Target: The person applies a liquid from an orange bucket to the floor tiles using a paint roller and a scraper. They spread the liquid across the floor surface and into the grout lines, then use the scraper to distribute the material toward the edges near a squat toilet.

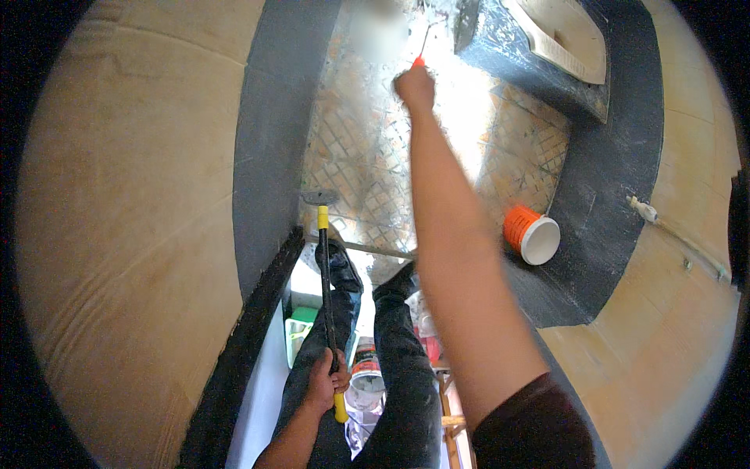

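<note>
My left hand (324,383) is wrapped round the lower part of a black pole (326,289) with yellow ends. Beyond its far yellow end, a dark flat shape (319,198) lies by the left wall; I cannot tell whether it is the pole's head. With my arm stretched far forward, my right hand (416,87) is closed on the orange handle of a thin-rodded tool (419,61), perhaps a paint roller. Glare blurs that tool's far end, close to a dark raised block (500,59). A cream squat pan (566,43) is set in this block.
Dark grey bands run along the wall bases (273,133) around the patterned tile floor (351,148). An orange-and-white bucket (539,240) stands at the right. Behind the threshold are another bucket (367,377), a green container (299,328) and a wooden frame (453,422). A pipe fitting (644,209) juts from the right wall.
</note>
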Action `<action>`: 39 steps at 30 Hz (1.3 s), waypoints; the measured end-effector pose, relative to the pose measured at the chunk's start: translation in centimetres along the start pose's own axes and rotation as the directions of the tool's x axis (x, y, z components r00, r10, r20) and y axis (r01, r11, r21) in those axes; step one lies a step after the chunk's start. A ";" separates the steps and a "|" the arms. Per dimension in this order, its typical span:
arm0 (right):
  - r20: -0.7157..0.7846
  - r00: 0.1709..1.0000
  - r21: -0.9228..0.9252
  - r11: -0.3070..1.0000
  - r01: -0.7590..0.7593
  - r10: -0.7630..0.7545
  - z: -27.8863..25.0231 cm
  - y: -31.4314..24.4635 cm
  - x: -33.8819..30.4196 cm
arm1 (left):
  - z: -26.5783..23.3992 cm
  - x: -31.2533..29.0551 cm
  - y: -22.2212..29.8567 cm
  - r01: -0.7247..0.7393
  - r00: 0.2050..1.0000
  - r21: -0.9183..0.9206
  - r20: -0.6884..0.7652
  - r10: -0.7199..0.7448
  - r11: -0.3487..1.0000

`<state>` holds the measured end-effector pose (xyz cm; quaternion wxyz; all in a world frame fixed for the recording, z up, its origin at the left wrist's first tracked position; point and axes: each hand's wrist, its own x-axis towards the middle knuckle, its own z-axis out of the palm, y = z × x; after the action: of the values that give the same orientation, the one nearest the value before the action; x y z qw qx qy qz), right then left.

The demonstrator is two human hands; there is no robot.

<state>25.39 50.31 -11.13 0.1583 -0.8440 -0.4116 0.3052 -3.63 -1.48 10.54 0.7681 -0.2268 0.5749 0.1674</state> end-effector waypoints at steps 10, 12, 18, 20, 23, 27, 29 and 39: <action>0.175 0.982 -0.175 0.979 0.108 -0.076 -14.1 6.4 -9.1 | 3.3 -1.4 -0.5 -0.058 0.998 0.021 -0.014 0.059 0.998; -0.025 0.957 0.038 0.956 0.290 -0.289 -10.2 9.7 -18.3 | 2.8 -0.6 -1.1 -0.055 0.998 0.003 0.012 0.055 0.998; 0.104 0.994 -0.142 0.990 -0.007 0.022 -0.8 3.5 -15.8 | 3.1 -0.1 -0.8 -0.039 0.999 -0.003 0.008 0.039 0.999; 0.018 1.000 -0.075 0.997 -0.021 0.022 -1.4 0.2 -8.6 | 3.5 -0.1 -0.1 -0.043 0.999 0.026 0.031 0.042 0.999; 0.131 0.987 -0.055 0.995 -0.089 0.095 -5.9 -7.1 -5.0 | 2.6 -0.2 0.0 -0.052 0.999 -0.025 0.001 0.052 0.998; 0.119 0.991 -0.120 0.990 0.077 -0.063 -7.0 -5.4 -14.8 | 2.3 -0.3 -0.7 -0.043 0.998 -0.092 -0.055 0.038 0.995; 0.275 0.950 -0.125 0.985 -0.118 0.149 -9.1 -7.1 -21.7 | 2.5 -0.3 -0.3 -0.026 0.996 -0.114 -0.089 0.015 0.993; 0.043 0.990 -0.109 0.986 -0.128 0.133 -5.1 -7.5 -9.7 | 3.3 0.2 2.2 -0.022 1.000 -0.059 0.003 0.022 0.998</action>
<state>19.59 47.18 0.34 0.0826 -0.8685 -0.3748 0.3138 -1.99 2.16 10.79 0.7604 -0.2427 0.5707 0.1930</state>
